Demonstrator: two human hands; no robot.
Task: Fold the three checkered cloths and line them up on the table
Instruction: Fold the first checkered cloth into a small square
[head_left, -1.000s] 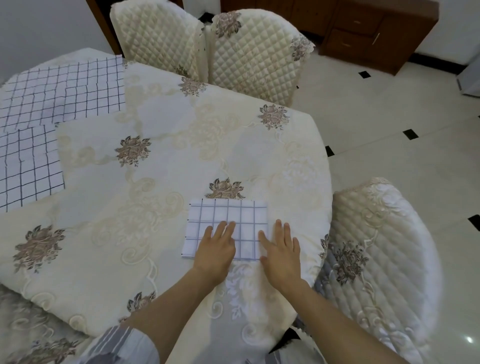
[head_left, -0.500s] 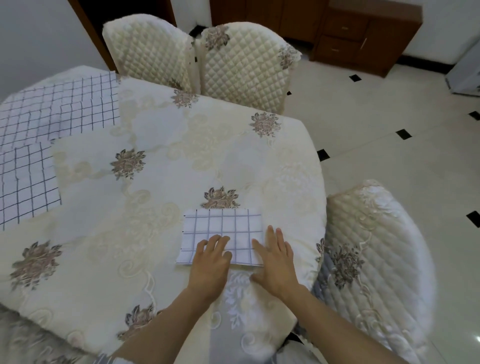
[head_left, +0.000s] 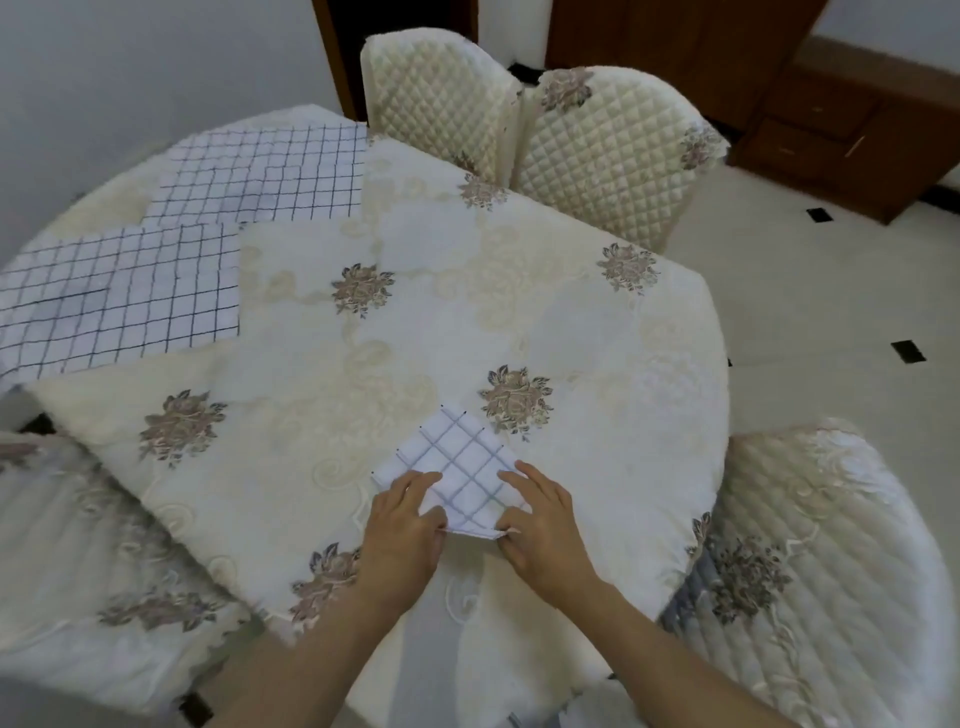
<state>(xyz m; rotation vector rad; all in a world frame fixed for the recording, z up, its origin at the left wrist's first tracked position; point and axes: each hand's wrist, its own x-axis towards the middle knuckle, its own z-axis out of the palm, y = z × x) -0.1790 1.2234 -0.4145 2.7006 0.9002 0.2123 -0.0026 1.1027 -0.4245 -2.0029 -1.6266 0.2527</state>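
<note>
Progress is looking like roughly a third. One checkered cloth (head_left: 457, 467) is lying folded into a small square right at the fingertips, and both hands are pinching its near edge with curled fingers, the left hand (head_left: 402, 525) on one side and the right hand (head_left: 540, 525) on the other. Well off beyond the left hand, a far cloth (head_left: 270, 176) and a nearer cloth (head_left: 119, 296) are lying flat and unfolded, edges touching. So those two plus the lining-up are probably what's left. The worktop (head_left: 597, 364) is wearing a cream floral cover, with a quilted chair (head_left: 831, 571) sitting near the right hand and two more chairs (head_left: 608, 150) across from both hands, all on a pale tiled floor (head_left: 831, 291).
</note>
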